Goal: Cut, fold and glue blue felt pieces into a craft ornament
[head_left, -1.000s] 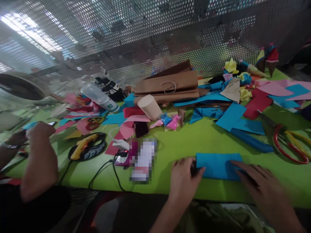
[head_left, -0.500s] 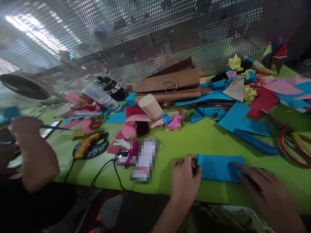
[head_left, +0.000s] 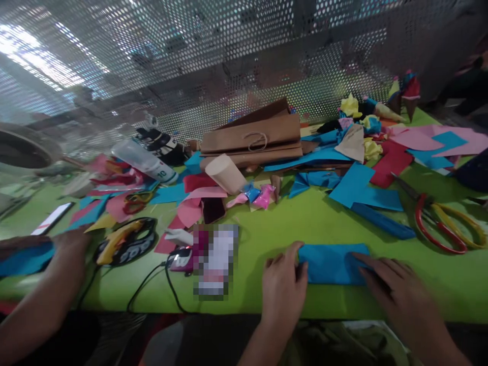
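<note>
A folded blue sheet (head_left: 328,264) lies flat on the green table near its front edge. My left hand (head_left: 284,277) is at the sheet's left end, with thumb and forefinger closed on its edge. At the right end rests my right hand (head_left: 400,287), its fingers stretched over the sheet's edge and its thumb beneath them, near the corner.
Scissors with red and yellow handles (head_left: 450,223) lie at the right. A phone (head_left: 216,259), a purple device (head_left: 181,259) with cables and a yellow glue gun (head_left: 122,241) are leftward. Brown folded sheets (head_left: 251,134) lie behind. Another person's hand (head_left: 70,249) is far left.
The view has shifted, moving most things slightly leftward. The other person's arm has come down to blue paper on the table. My hands remain at the folded sheet's ends.
</note>
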The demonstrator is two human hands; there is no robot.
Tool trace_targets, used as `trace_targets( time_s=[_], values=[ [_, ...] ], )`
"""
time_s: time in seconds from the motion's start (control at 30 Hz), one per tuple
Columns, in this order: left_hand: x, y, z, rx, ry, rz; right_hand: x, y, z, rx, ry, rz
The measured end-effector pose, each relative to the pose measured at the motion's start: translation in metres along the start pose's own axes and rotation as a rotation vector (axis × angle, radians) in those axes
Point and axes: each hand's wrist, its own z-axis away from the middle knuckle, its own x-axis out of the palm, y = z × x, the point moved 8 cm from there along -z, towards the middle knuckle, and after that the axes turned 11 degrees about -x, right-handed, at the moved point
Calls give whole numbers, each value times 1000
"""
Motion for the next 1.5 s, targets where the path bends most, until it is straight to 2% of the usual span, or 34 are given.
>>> trace_targets(
  time_s=[0.2, 0.6, 0.8, 0.9, 0.97, 1.0, 1.03, 1.1, 1.17, 1.27, 1.4, 1.5],
  values=[
    [5, 8, 2, 137, -24, -135, -1, -2, 0, -1, 10, 14],
    [7, 11, 5, 186, -39, -199, 0, -5, 3, 7, -24, -23],
    [7, 13, 7, 223, -4, -253, -2, -7, 2, 8, -18, -7],
    [7, 16, 10, 260, 50, -347, -2, -7, 2, 2, -9, 26],
    [6, 20, 13, 325, 123, -410, -3, -7, 2, -14, -7, 58],
    [8, 24, 15, 400, 143, -423, -3, -7, 2, -26, -6, 72],
    [11, 29, 19, 500, 137, -422, -3, -7, 2, -38, -6, 84],
    [19, 37, 27, 708, 52, -392, -4, -8, 1, -53, -5, 103],
    [26, 39, 32, 791, -60, -367, -4, -9, 1, -61, -12, 112],
    [25, 35, 37, 725, -145, -328, -4, -11, 2, -77, -21, 134],
    [24, 33, 52, 705, -182, -267, -9, -13, 4, -67, 6, 234],
    [28, 30, 57, 708, -179, -264, -14, -30, 8, -71, 60, 322]
  ],
)
